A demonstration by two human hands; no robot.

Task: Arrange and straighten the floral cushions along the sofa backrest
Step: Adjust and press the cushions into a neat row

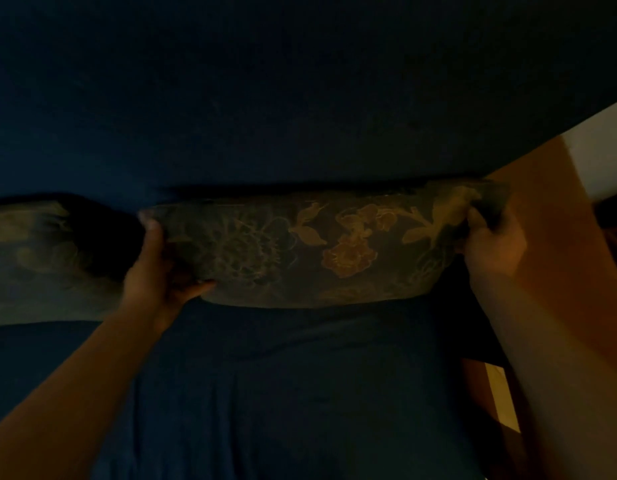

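Observation:
A dark floral cushion (310, 247) with gold and orange flowers leans against the dark blue sofa backrest (265, 109), standing on the seat (282, 393). My left hand (158, 271) grips its left end, thumb over the front. At the cushion's upper right corner, my right hand (490, 244) pinches the fabric. A second floral cushion (33, 258) rests against the backrest at the far left, a dark gap between the two.
The room is very dim. An orange-brown wall or wooden panel (542, 209) rises beside the sofa's right end, with a pale wall (598, 150) behind it. A strip of lit floor (501, 396) shows at lower right.

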